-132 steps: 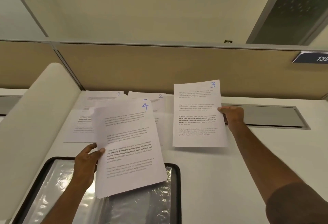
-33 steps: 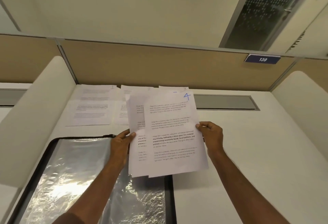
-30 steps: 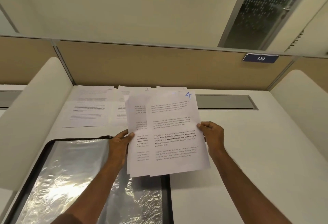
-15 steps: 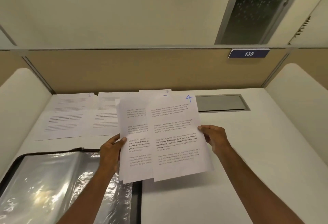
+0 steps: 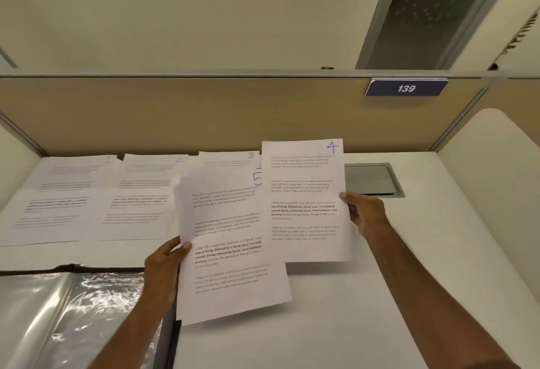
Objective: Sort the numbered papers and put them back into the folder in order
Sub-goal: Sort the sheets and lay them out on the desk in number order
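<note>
Sheet 4 (image 5: 304, 216) is being held by its right edge in the right hand (image 5: 365, 213), thumb on the face and fingers behind, above the desk (image 5: 380, 295). Sheet 5 (image 5: 228, 251) is being pinched at its left edge by the left hand (image 5: 163, 269), its right side tucked under sheet 4. Sheets 1 (image 5: 61, 199), 2 (image 5: 140, 199) and 3 (image 5: 230, 156) are lying in a row along the back edge, sheet 3 mostly being covered. The folder (image 5: 73, 319) (open, glossy sleeves up) is lying at the near left, just under sheet 5's corner. Bare white desk is being left to the right, before a grey hatch (image 5: 374, 180). Tan partitions (image 5: 204, 114) are closing it in, with a "139" plate (image 5: 406, 88)
</note>
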Tool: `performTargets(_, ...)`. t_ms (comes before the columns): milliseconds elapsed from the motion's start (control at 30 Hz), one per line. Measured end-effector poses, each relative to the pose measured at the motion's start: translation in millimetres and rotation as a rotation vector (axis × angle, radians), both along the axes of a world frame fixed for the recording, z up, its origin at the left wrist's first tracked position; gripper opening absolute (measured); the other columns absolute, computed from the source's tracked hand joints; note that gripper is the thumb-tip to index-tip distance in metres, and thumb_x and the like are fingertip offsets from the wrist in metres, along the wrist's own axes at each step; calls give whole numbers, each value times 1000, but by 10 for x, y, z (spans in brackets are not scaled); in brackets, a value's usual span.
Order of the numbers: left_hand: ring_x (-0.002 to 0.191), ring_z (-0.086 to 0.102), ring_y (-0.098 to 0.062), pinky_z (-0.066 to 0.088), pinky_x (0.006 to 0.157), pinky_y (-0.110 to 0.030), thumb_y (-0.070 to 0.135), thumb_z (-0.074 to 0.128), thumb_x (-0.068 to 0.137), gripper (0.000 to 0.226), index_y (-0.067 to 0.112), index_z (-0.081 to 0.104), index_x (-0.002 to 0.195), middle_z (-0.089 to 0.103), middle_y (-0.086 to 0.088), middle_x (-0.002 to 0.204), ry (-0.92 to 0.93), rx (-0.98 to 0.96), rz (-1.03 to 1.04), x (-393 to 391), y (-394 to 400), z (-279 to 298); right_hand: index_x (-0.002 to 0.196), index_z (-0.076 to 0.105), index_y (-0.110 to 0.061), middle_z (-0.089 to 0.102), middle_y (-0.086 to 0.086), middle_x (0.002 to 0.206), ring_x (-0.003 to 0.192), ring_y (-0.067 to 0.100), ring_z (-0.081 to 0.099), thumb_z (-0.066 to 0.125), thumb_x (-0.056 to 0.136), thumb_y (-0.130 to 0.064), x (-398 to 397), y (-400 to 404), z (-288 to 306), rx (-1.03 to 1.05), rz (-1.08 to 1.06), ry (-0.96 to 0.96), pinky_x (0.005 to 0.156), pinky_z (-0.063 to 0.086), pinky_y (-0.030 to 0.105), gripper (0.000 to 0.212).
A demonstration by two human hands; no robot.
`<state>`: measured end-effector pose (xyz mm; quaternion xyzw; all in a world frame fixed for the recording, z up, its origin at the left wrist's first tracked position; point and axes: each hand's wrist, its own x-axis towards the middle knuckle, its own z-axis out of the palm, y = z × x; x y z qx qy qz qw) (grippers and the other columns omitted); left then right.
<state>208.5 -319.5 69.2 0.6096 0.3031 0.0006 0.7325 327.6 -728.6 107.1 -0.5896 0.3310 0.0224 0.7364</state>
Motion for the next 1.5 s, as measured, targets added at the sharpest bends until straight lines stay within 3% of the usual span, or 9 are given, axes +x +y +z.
performTargets(133,75,75,-28,63,62,-37,6,70,91,23,16,71,112,78,-10,93,0,13,-3,107,-60,-46,91,71,1,75,13,89,67,20,72,77,83,2,355,-208,-95,-5,-32,18,65,62,30,9)
performTargets(367,72,73,-28,63,61,-34,6,68,92,28,8,68,119,75,-17,101,34,44,32,307,11,-212,95,71,2,74,18,97,78,27,72,79,81,1,881,-444,-347,-83,10,100,65,59,32,16)
performTargets(567,92,72,-39,64,68,-38,11,70,92,32,10,67,123,74,-17,109,64,50,51,441,133,-363,81,65,1,72,17,89,70,28,70,81,80,0,1141,-371,-575,-207,39,200,62,56,34,16)
performTargets(667,89,71,-37,64,68,-38,9,70,92,31,9,67,123,75,-16,106,71,34,52,499,115,-399,76,61,0,70,16,85,66,26,68,82,79,-1,1219,-321,-654,-265,29,216,62,56,35,21)
performTargets(833,82,73,-31,63,73,-41,9,70,91,24,16,68,114,77,-12,100,75,14,28,568,38,-416,71,64,-3,73,17,87,78,36,73,88,75,-12,1286,-310,-778,-456,47,248,82,61,47,26)
performTargets(1067,95,71,-38,61,81,-47,9,70,91,34,9,65,124,75,-17,108,66,-20,-2,586,-24,-403,75,70,-4,75,15,80,74,36,74,89,70,-27,1305,-406,-928,-618,90,299,78,63,50,31)
performTargets(1233,96,71,-38,62,80,-45,8,70,91,35,8,65,125,75,-18,109,51,-50,4,582,-55,-366,73,68,-1,71,14,72,66,31,69,86,69,-16,1282,-423,-856,-631,109,341,78,63,48,23)
performTargets(1367,97,70,-40,60,83,-49,7,71,89,39,7,64,127,74,-20,109,36,-69,11,560,-83,-315,64,57,-7,61,9,66,69,30,61,73,78,-10,1134,-233,-508,-742,102,288,70,52,32,22)
performTargets(1500,92,72,-36,61,80,-48,6,71,89,36,7,65,125,75,-19,106,-3,-103,7,501,-125,-213,74,75,-22,75,3,79,70,24,69,67,83,-13,864,52,-245,-649,154,8,71,59,39,15)
